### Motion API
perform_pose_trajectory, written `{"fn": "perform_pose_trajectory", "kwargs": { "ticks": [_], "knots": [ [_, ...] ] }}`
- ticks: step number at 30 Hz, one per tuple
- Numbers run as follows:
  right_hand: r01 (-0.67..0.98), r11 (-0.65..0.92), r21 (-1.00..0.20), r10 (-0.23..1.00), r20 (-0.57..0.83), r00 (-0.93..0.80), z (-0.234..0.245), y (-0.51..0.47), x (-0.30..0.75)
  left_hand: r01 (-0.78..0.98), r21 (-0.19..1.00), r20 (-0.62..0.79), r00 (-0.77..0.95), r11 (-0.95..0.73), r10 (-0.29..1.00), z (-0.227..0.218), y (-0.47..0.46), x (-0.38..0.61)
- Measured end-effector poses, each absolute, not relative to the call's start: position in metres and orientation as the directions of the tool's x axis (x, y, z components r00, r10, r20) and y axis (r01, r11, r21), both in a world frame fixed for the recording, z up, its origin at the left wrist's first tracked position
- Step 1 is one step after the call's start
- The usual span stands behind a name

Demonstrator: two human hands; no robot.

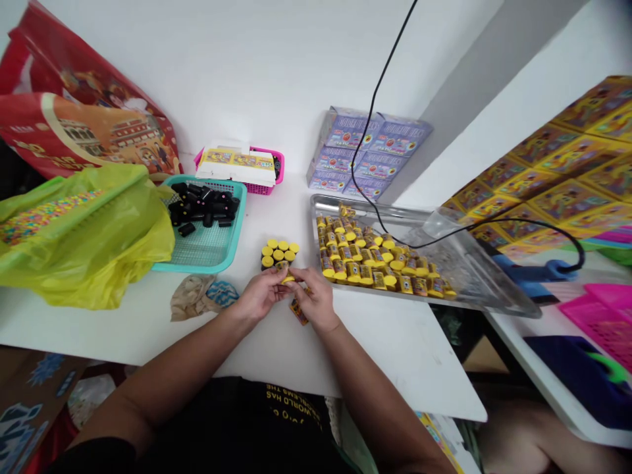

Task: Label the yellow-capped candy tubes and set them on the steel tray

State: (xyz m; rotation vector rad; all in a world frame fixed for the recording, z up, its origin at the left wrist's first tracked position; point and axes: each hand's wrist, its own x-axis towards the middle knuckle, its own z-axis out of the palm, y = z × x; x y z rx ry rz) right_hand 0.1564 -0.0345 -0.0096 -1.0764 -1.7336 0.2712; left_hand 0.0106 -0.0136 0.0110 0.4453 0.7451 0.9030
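Observation:
My left hand [260,294] and my right hand [316,301] meet over the white table [148,322], fingers pinched together on a small yellow-capped bottle [285,272]. A printed label strip [298,312] pokes out under my right hand. Just beyond the hands stands a cluster of several yellow-capped black bottles [279,253]. To the right, a metal tray [474,280] holds several labelled yellow-capped bottles [375,260].
A teal basket [210,253] holds black bottles [203,207] at the left, beside a yellow plastic bag [83,230] and a crumpled cloth [200,295]. A pink basket [269,172], purple boxes [363,155], a black cable [365,151] and yellow boxes [557,171] ring the table.

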Motion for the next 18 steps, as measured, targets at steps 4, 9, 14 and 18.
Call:
{"fn": "perform_pose_trajectory", "kwargs": {
  "ticks": [4, 9, 14, 18],
  "knots": [
    [0.546, 0.548, -0.634, 0.777, 0.627, -0.051, -0.0064, -0.0344, 0.1572, -0.541, 0.642, -0.371, 0.402, 0.544, 0.837, 0.0143, -0.0136, 0.0093],
    [0.513, 0.575, -0.637, 0.747, 0.664, -0.013, -0.006, -0.0334, 0.157, -0.57, 0.637, -0.364, 0.372, 0.519, 0.854, 0.0123, -0.0134, 0.0111],
    [0.503, 0.583, -0.638, 0.736, 0.677, 0.008, -0.0096, -0.0333, 0.1572, -0.567, 0.657, -0.332, 0.374, 0.496, 0.866, 0.0115, -0.0147, 0.0127],
    [0.535, 0.572, -0.622, 0.745, 0.666, -0.022, -0.0074, -0.0337, 0.1584, -0.534, 0.664, -0.337, 0.411, 0.523, 0.847, 0.0145, -0.0151, 0.011]
  ]
}}
